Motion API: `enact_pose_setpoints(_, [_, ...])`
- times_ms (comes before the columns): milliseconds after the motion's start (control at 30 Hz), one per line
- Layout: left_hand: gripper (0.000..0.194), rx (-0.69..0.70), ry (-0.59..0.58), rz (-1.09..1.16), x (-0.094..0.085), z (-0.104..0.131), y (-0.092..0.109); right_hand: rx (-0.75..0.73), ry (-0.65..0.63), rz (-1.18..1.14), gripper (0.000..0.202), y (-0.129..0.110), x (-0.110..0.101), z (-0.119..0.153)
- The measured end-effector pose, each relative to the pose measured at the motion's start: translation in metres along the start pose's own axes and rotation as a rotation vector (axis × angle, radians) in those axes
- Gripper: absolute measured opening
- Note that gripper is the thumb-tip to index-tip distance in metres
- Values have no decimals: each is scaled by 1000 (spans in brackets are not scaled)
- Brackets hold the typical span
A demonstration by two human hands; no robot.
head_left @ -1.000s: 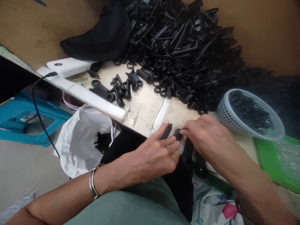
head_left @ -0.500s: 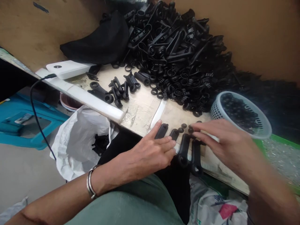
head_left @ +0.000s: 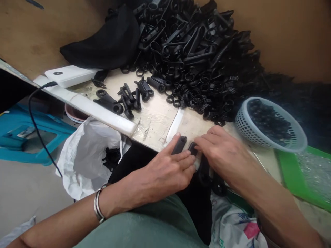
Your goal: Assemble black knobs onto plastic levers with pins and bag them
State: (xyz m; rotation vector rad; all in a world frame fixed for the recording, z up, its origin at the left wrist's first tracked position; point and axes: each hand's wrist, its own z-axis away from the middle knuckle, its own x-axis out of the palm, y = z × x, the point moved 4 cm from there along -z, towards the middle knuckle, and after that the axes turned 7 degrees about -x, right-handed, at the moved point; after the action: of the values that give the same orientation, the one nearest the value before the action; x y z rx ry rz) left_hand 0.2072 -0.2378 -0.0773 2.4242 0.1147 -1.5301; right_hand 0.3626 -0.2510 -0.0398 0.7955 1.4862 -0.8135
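Note:
At the table edge my left hand (head_left: 165,168) lies with its thumb and fingers on either side of a black plastic handle-like part (head_left: 179,144), holding it against the edge. A second black part (head_left: 192,148) pokes out by its fingertips. My right hand (head_left: 219,148) is closed in a pinch at that second part's upper end; whatever sits between the fingertips is hidden. Two more long black parts, one of them this longer piece (head_left: 204,170), hang over the edge, partly covered by my right hand.
A large heap of black plastic parts (head_left: 191,51) fills the back. Several loose pieces (head_left: 129,98) lie left of centre. A perforated basket (head_left: 245,127) of small black pieces stands right, beside a green tray (head_left: 287,168). Below left is a white sack (head_left: 74,165); a white device (head_left: 69,75) has a cable.
My right hand has moved left from the small round black pieces to the second part's end, now covering where those pieces lay. My left hand stays nearly in place.

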Motion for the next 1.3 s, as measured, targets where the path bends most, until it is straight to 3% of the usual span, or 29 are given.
enact_pose_setpoints(133, [19,2,38,17,0,0,0,26,18,-26,24,0,2,-1])
enact_pose_setpoints(233, [20,-9,58,29,2,2,-1,34,101,-37,13,3,-3,5])
enact_pose_setpoints(367, [19,-16,52,59,2,4,-2,145,334,11,29,25,-24,36])
enact_pose_setpoints(467, [17,-27,39,97,2,5,-3,284,375,47,24,48,-29,68])
enact_pose_setpoints(633, [19,-31,70,115,6,7,-4,375,353,-113,27,66,-9,95])
enact_pose_setpoints(767, [20,-28,96,112,5,8,-2,380,313,-239,25,64,9,83])
enact_pose_setpoints(933, [30,-66,77,148,-8,14,-4,441,311,-372,23,69,22,67])
enact_pose_setpoints(1100, [34,-140,83,97,-20,25,-14,569,407,-561,22,78,27,76])
enact_pose_setpoints(1300, [24,-161,114,91,-16,30,-21,672,580,-898,27,77,23,103])
